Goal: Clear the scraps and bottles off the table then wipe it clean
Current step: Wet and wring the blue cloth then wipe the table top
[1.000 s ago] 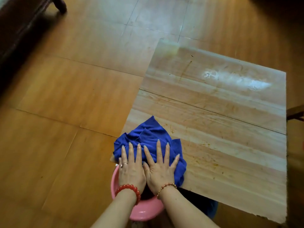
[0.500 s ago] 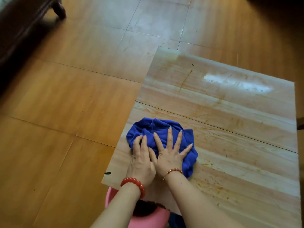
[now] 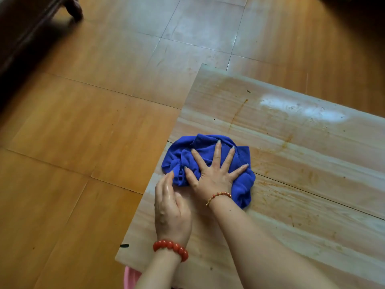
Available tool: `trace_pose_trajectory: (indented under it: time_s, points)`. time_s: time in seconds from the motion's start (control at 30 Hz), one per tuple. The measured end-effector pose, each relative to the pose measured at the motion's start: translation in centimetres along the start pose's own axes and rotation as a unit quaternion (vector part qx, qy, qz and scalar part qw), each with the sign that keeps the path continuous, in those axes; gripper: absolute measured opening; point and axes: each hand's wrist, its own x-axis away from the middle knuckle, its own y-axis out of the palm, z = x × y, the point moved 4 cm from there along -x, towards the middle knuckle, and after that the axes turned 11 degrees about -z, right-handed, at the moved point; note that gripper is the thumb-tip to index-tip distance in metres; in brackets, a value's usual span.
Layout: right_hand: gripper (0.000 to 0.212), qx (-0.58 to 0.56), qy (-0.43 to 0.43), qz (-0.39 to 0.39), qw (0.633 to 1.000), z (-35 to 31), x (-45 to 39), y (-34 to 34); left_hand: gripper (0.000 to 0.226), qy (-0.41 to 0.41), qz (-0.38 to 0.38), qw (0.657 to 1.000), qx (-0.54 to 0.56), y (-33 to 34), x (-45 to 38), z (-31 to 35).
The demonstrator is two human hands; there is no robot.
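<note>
Blue cloth (image 3: 210,161), bunched into loose folds, is seen lying on the table (image 3: 302,184) near its left edge, a little below the centre of the frame. It is pressed flat by the right hand (image 3: 214,176), whose fingers are spread wide and held straight over the folds, with the thumb angled out toward the left; nothing is gripped by this hand, and its grip is released, the palm simply resting on the fabric. A thin beaded bracelet (image 3: 219,196) is worn at that wrist, and the forearm is extended diagonally from the lower right of the frame.

The left hand (image 3: 171,211) is held just beside the cloth, lower and to the left, with the back of the hand turned upward. Its fingers are gently bent, and the fingertips are brought to the near-left edge of the cloth, touching it or nearly so; whether any fabric is pinched cannot be told. A red bead bracelet (image 3: 170,248) is worn at this wrist.

Orange-brown smears and specks are scattered over the table surface to the right of the cloth, and a pale glare patch is seen toward the upper right. A pink basin (image 3: 131,277) is partly visible beneath the table's near edge at the bottom of the frame. Wood-patterned floor (image 3: 83,142) fills the left side.
</note>
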Motion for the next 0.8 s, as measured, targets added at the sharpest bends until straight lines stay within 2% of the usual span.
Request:
trace_pose_trajectory:
  time_s: [0.13, 0.33, 0.7, 0.8]
  points:
    - [0.065, 0.003, 0.01, 0.017, 1.0, 1.0, -3.1, -2.3, 0.048, 0.013, -0.025, 0.999, 0.025, 1.1, 0.3, 0.6]
    - [0.063, 0.007, 0.022, 0.032, 0.999, 2.8, -7.9, -5.5, 0.045, -0.015, -0.048, 0.995, 0.084, 2.6, 0.6, 1.8]
    - [0.064, -0.007, 0.043, 0.052, 0.998, 4.6, -14.8, -10.2, 0.039, 0.019, 0.004, 0.988, 0.152, 3.8, -0.6, 2.5]
    - [0.065, -0.013, 0.046, 0.047, 0.998, 5.2, -16.6, -11.4, 0.043, 0.022, 0.017, 0.986, 0.162, 4.3, -0.6, 2.1]
